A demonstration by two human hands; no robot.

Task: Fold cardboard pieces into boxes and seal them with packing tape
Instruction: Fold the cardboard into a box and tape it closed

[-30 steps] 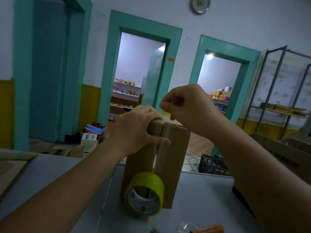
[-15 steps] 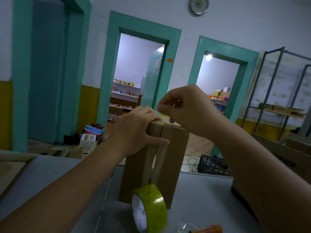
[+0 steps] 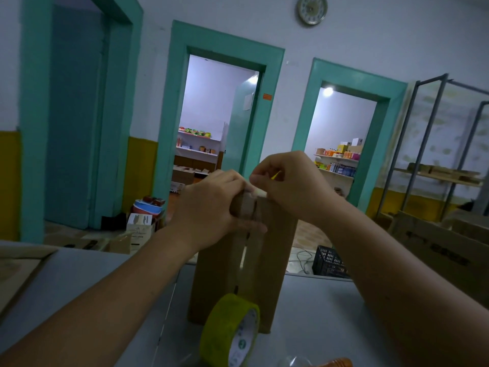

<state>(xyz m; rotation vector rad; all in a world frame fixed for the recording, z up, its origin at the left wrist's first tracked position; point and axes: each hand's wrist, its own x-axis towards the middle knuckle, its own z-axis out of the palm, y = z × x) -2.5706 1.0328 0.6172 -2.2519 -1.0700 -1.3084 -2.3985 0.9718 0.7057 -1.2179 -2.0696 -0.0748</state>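
Sealing the seam: left hand (image 3: 211, 205) grips the top of the tall brown cardboard box (image 3: 275, 260), upright on the grey table (image 3: 317, 311); right hand (image 3: 288, 186) pinches a thin yellow sliver (image 3: 276, 175). Next, probably, cutting free the yellow-green tape roll (image 3: 225, 327).

L hand (image 3: 211, 205) round top of upright cardboard box (image 3: 270, 260), R hand (image 3: 288, 186) w/ tape strip (image 3: 258, 193) there, roll (image 3: 230, 329) below

No wording can be read anywhere. The tape roll (image 3: 230, 329) has a white core label with a round green mark and small print, too blurred to make out. Dark characters on the large carton (image 3: 436, 250) at the right are smeared. The wall clock (image 3: 311, 9) numerals and the orange sign (image 3: 267, 96) on the door frame are too small to read.
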